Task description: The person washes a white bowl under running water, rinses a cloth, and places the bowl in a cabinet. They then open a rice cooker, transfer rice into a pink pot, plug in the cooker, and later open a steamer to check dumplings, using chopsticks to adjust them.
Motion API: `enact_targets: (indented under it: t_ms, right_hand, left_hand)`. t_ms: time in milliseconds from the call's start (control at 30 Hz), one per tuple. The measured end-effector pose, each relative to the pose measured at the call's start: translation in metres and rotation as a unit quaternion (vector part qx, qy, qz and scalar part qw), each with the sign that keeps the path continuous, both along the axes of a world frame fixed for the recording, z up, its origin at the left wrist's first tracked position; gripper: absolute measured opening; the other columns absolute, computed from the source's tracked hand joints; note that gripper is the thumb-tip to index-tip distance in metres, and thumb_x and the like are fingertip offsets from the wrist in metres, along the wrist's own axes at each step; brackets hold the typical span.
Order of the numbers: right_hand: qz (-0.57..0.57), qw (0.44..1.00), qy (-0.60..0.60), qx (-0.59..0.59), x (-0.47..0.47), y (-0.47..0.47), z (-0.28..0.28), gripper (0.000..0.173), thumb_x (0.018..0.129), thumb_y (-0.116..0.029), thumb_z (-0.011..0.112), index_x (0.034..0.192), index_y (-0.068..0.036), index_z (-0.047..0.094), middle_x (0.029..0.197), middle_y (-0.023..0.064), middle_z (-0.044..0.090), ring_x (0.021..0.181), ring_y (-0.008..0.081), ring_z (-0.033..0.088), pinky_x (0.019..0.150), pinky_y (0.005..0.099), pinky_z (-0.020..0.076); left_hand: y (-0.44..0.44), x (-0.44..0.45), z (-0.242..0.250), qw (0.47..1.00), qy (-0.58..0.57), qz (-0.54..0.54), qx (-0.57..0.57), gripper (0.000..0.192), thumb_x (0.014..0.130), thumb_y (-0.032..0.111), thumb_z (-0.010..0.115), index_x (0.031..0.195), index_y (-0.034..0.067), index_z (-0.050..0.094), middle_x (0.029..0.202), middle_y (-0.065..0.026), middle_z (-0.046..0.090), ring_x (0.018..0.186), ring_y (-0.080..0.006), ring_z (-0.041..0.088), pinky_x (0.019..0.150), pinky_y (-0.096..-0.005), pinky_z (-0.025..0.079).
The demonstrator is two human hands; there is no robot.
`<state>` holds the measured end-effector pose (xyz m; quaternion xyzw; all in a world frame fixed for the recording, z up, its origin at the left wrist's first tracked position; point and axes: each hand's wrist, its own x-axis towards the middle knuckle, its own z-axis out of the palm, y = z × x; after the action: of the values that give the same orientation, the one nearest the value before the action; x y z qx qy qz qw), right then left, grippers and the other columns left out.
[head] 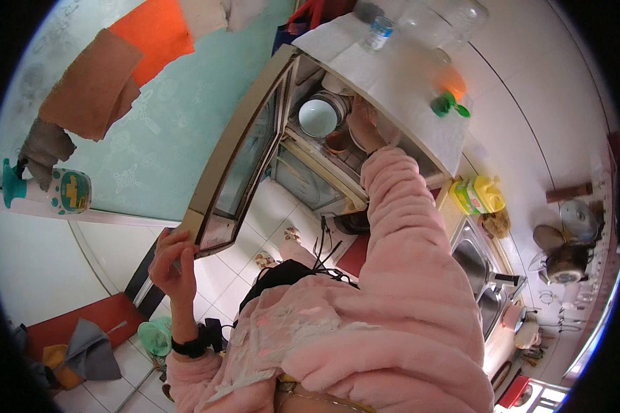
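Note:
My left hand point(173, 266) grips the outer end of a framed glass cabinet door point(237, 165), which stands swung out from the cabinet. Inside the upper compartment is my right hand point(362, 121), reaching in beside stacked dishes. A white bowl point(318, 118) sits on top of a stack to the left of that hand. Just below the bowl stands a small brown cup point(336, 142). The rim of a pale dish point(358, 138) shows right by my wrist. My right fingertips are partly hidden, so whether they grasp anything is unclear.
On the cabinet top point(336, 46) stand a clear jar point(378, 33) and a green cap point(447, 105). A steel sink point(470, 253) and yellow jug point(478, 195) are at right. Cloths point(90, 85) hang over frosted glass at left; a pump bottle point(71, 191) is below them.

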<state>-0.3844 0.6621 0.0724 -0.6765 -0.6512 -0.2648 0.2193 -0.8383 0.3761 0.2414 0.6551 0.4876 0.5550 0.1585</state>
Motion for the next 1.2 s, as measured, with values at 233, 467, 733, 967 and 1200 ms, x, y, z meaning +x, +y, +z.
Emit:
enact_targets:
  t_ms: [233,467,733,967,1200]
  right_hand:
    - [-0.033,0.994,0.050,-0.089,0.015,0.070,-0.029,0.045,0.078,-0.029,0.059,0.113,-0.002,0.053,0.106,0.0197,0.059,0.095,0.0370,0.058,0.082,0.0439,0.0476]
    - [-0.035,0.983,0.092,-0.154,0.009,0.088,-0.026,0.047,0.079,-0.033,0.057,0.115,-0.002,0.054,0.109,0.0204,0.058,0.098,0.0375,0.056,0.084,0.0452,0.0461]
    - [-0.042,0.973,0.132,-0.184,0.016,0.083,-0.016,0.050,0.081,-0.038,0.055,0.116,-0.002,0.054,0.112,0.0212,0.057,0.102,0.0381,0.055,0.087,0.0466,0.0443]
    - [-0.061,0.963,0.193,-0.180,0.014,0.012,0.024,0.053,0.083,-0.042,0.053,0.118,-0.003,0.054,0.115,0.0219,0.056,0.105,0.0386,0.053,0.090,0.0479,0.0427]
    - [0.027,0.931,0.363,0.012,-0.053,-0.136,0.070,0.064,0.063,-0.028,0.077,0.112,0.000,0.047,0.095,0.0160,0.057,0.091,0.0332,0.055,0.080,0.0429,0.0475]
  left_hand:
    - [-0.005,0.004,0.003,0.997,0.024,0.051,-0.058,0.014,0.084,0.007,0.054,0.074,-0.002,0.060,0.069,-0.0082,0.062,0.084,-0.0227,0.062,0.099,-0.0496,0.036]
    - [0.001,0.005,-0.001,0.994,0.012,0.106,-0.039,0.014,0.087,0.009,0.053,0.080,-0.002,0.060,0.064,-0.0085,0.059,0.080,-0.0228,0.060,0.099,-0.0519,0.036]
    - [0.010,0.000,-0.004,0.990,-0.007,0.140,-0.029,0.011,0.084,0.011,0.056,0.077,0.002,0.059,0.054,-0.0033,0.055,0.074,-0.0213,0.059,0.096,-0.0503,0.038]
    - [0.008,-0.015,-0.006,0.999,0.012,0.020,-0.022,0.008,0.086,0.006,0.053,0.083,0.001,0.059,0.067,-0.0051,0.060,0.087,-0.0233,0.060,0.101,-0.0526,0.033]
    - [0.006,-0.021,-0.012,0.997,0.032,-0.063,0.008,0.007,0.081,-0.003,0.057,0.086,0.001,0.061,0.087,-0.0110,0.065,0.091,-0.0263,0.061,0.098,-0.0484,0.036]
